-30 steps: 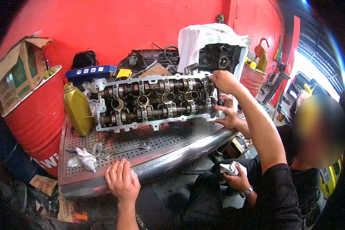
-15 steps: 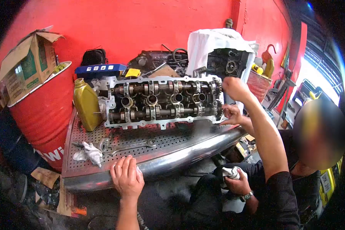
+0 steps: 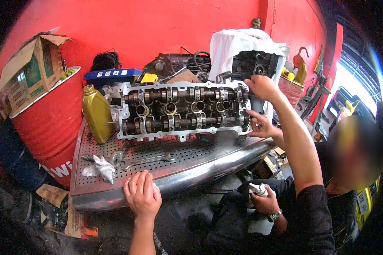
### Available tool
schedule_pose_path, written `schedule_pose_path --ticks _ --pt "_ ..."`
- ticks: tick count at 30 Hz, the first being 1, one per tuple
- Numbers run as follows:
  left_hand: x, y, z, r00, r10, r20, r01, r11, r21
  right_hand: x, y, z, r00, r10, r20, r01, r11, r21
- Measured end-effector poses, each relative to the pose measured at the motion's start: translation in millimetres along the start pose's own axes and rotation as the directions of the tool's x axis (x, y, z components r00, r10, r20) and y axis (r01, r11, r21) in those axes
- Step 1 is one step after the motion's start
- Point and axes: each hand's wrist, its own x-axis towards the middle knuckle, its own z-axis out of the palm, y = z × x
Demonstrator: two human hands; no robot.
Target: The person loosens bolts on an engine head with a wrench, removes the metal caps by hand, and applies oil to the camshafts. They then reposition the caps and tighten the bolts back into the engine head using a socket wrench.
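An engine cylinder head [image 3: 184, 135] with exposed camshafts stands propped up on a perforated metal bench [image 3: 208, 155]. My right hand [image 3: 263, 88] reaches to its upper right end, closed at a toothed camshaft sprocket [image 3: 245, 94]; its fingertips are partly hidden. My left hand [image 3: 142, 193] lies closed over the bench's rounded front edge, with a bit of white rag [image 3: 157, 188] showing beside the palm. Below my right hand, a co-worker's hand [image 3: 263, 125] is at the lower right end of the cylinder head. The co-worker's other hand [image 3: 266, 203] holds a white object.
A gold oil bottle [image 3: 97, 114] stands left of the cylinder head. Wrenches [image 3: 151, 160] and a crumpled white rag [image 3: 99, 169] lie in front. An engine block [image 3: 259, 63] under white cloth stands behind. A red drum [image 3: 47, 131] is at left; a co-worker sits at right.
The view has shifted slightly. My right hand's fingers have changed position at the sprocket. The co-worker's upper hand has spread its fingers a little. My left hand stays on the bench edge.
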Motion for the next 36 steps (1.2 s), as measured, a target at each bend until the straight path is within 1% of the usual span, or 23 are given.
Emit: schedule_pose_path --ticks 1,2,5,6,9,10,11,12,13,14,16,17,20,21,24,25,27,28,29,31,34,35,36 --pt "-1.1 -0.7 -0.3 1.000 -0.001 0.001 0.001 1.000 0.013 11.1 1.1 5.4 1.000 -0.018 -0.012 0.019 0.999 0.039" --pt "-2.2 -2.1 -1.7 1.000 0.003 0.011 -0.003 1.000 0.019 20.8 -0.7 14.1 0.999 -0.047 0.010 0.047 0.998 0.053" --pt "-2.3 -4.2 0.1 1.000 0.004 0.016 -0.004 1.000 0.019 33.8 -4.2 25.4 0.997 -0.057 0.049 0.059 0.997 -0.039" --pt "-3.3 -5.3 1.6 1.000 -0.002 0.012 0.002 1.000 0.017 30.3 -3.8 30.0 0.999 -0.039 -0.006 0.039 0.999 0.013" --pt "-4.2 -0.1 0.8 0.999 -0.007 0.032 0.007 1.000 -0.001 15.7 4.9 41.0 0.999 0.005 -0.038 -0.003 0.999 0.052" --pt "-2.2 -1.5 -2.0 0.999 -0.017 0.036 0.016 1.000 0.016 1.6 -4.5 23.7 0.995 -0.097 0.016 0.098 0.987 -0.130" --pt "-5.0 -4.7 1.4 0.999 -0.017 0.027 0.017 1.000 0.008 6.4 2.8 31.1 0.998 -0.019 -0.053 0.019 1.000 0.014" --pt "-6.5 -6.2 1.3 0.999 -0.023 0.035 0.023 1.000 0.014 22.4 19.6 42.6 0.992 -0.111 -0.051 0.110 0.993 -0.035" --pt "-6.1 -7.5 0.8 0.999 -0.022 0.040 0.021 1.000 0.017 24.7 12.6 28.6 0.995 -0.084 0.047 0.086 0.996 -0.034" --pt "-5.4 -8.4 0.8 0.999 -0.022 0.029 0.022 1.000 0.002 33.0 14.6 33.1 0.999 -0.034 -0.034 0.036 0.998 0.054" --pt "-3.8 -8.3 0.5 1.000 -0.003 0.014 0.003 1.000 -0.017 41.9 10.7 36.6 0.989 -0.151 0.002 0.150 0.983 -0.106" --pt "-2.4 -8.7 0.0 1.000 -0.006 0.010 0.006 1.000 -0.020 45.7 3.4 37.5 0.998 -0.017 0.057 0.023 0.994 -0.105" --pt "-3.2 -7.2 1.5 1.000 -0.017 -0.012 0.017 0.999 -0.044 18.4 -16.7 27.9 0.998 -0.017 -0.058 0.008 0.990 -0.144" --pt "-3.6 -6.0 1.7 1.000 -0.021 -0.011 0.021 0.999 -0.036 14.0 -19.0 27.9 0.998 0.016 -0.060 -0.024 0.992 -0.126" --pt "-1.8 -5.1 -0.1 1.000 -0.022 -0.011 0.021 0.999 -0.034 -11.9 -11.6 28.0 0.996 0.014 -0.093 -0.024 0.994 -0.107" --pt "-3.3 -5.3 0.2 1.000 -0.017 -0.008 0.017 0.999 -0.032 -25.4 -14.2 20.0 0.996 -0.008 -0.089 -0.001 0.995 -0.103" --pt "-3.0 -5.4 2.3 1.000 -0.013 -0.021 0.013 1.000 -0.013 -15.4 1.4 21.5 0.993 -0.033 -0.112 0.029 0.999 -0.029" --pt "-2.7 -4.9 2.5 1.000 -0.015 -0.022 0.014 1.000 -0.021 -12.1 -3.8 14.9 0.987 -0.009 -0.161 0.014 1.000 0.026" --pt "-2.7 -4.4 1.6 1.000 -0.013 -0.015 0.013 1.000 -0.016 3.7 4.4 23.6 0.984 -0.008 -0.178 0.017 0.999 0.051" --pt "-2.3 -3.7 -0.4 1.000 -0.011 -0.001 0.011 1.000 -0.005 17.3 8.9 36.7 0.994 -0.040 -0.101 0.046 0.997 0.059" --pt "-2.9 -4.5 0.5 1.000 -0.017 -0.009 0.017 1.000 -0.015 10.3 1.0 43.9 0.989 -0.023 -0.144 0.030 0.998 0.047" --pt "-3.5 -3.8 0.3 1.000 -0.020 -0.011 0.020 1.000 -0.019 -3.6 -7.4 36.8 0.985 0.005 -0.171 0.001 0.999 0.036" --pt "-3.6 -3.3 0.3 1.000 -0.025 -0.016 0.025 0.999 -0.022 -12.7 -4.9 37.1 0.988 -0.005 -0.152 0.011 0.999 0.035"
